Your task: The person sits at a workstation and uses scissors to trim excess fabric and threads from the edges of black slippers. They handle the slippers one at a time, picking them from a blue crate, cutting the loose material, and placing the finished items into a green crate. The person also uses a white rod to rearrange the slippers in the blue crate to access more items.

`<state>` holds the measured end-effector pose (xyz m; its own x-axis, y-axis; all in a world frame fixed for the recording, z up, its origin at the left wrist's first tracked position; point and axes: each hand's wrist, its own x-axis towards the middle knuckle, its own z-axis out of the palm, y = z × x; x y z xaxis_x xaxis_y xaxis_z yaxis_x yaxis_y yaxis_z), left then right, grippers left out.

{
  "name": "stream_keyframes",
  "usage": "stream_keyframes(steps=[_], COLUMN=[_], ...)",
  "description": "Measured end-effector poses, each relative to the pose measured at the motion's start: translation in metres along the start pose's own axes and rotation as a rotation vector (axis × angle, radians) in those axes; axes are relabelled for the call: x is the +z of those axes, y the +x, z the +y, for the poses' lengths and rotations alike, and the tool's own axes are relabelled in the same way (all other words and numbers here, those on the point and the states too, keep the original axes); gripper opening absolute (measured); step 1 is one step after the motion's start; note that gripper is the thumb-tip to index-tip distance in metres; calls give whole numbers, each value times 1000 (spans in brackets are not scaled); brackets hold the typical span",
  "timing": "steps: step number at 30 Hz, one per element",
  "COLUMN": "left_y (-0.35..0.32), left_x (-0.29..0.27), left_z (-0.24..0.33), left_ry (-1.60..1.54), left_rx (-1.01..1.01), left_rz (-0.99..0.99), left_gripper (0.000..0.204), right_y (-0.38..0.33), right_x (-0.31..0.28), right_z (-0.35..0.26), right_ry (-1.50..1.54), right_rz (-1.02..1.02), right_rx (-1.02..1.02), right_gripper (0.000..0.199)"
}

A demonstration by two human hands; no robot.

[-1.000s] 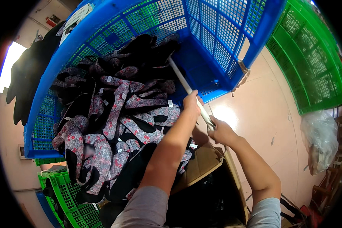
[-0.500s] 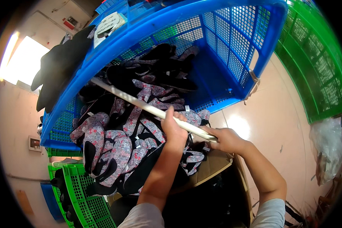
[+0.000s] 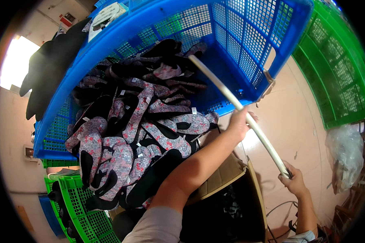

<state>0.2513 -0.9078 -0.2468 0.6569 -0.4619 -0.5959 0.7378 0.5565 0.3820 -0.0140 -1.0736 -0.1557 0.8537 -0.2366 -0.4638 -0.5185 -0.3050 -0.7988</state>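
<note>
A long whitish pole (image 3: 218,84) slants across the view, from over the blue basket's opening down to the lower right. My left hand (image 3: 240,122) is closed around its middle. Lower down, my right hand (image 3: 295,182) grips its near end. The large blue plastic basket (image 3: 290,60) lies tilted with its opening toward me. Many slipper-shaped floral fabric pieces (image 3: 142,111), grey and red with black parts and small white tags, fill it and hang over its front edge. The pole's far tip is in the air, apart from the pile as far as I can see.
An open cardboard box (image 3: 221,178) with dark contents stands below the basket's edge. Green crates stand at right (image 3: 334,77) and lower left (image 3: 83,202). A clear plastic bag (image 3: 344,154) hangs at right. Black flat pieces (image 3: 52,67) lie over the basket's left side.
Both hands have swung the pole to the right, and its tip has left the pile. My right hand has moved down and right. Some floral pieces have shifted toward the front.
</note>
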Motion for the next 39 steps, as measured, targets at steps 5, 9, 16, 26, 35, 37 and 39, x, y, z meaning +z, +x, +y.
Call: stream_keyframes(steps=[5, 9, 16, 26, 35, 37, 39], left_y=[31, 25, 24, -33, 24, 50, 57], left_x=[-23, -30, -43, -4, -88, -139, -152], left_z=[-59, -75, -82, -58, -41, -25, -8], left_ry=[24, 125, 116, 380, 377, 359, 401], left_rx=[-386, -433, -344, -248, -150, -19, 143], left_rz=[199, 202, 258, -38, 240, 265, 300], left_gripper=[38, 40, 37, 42, 22, 18, 15], right_y=[-19, -21, -16, 9, 120, 123, 122], right_x=[-14, -26, -19, 14, -10, -2, -8], right_z=[-28, -25, -1, -13, -22, -56, -45], right_ry=[-17, -102, -139, 113, -450, -450, -550], right_rz=[-52, -90, -82, 111, 116, 22, 2], right_rx=[246, 276, 156, 208, -4, 74, -35], right_gripper=[56, 57, 59, 55, 57, 57, 57])
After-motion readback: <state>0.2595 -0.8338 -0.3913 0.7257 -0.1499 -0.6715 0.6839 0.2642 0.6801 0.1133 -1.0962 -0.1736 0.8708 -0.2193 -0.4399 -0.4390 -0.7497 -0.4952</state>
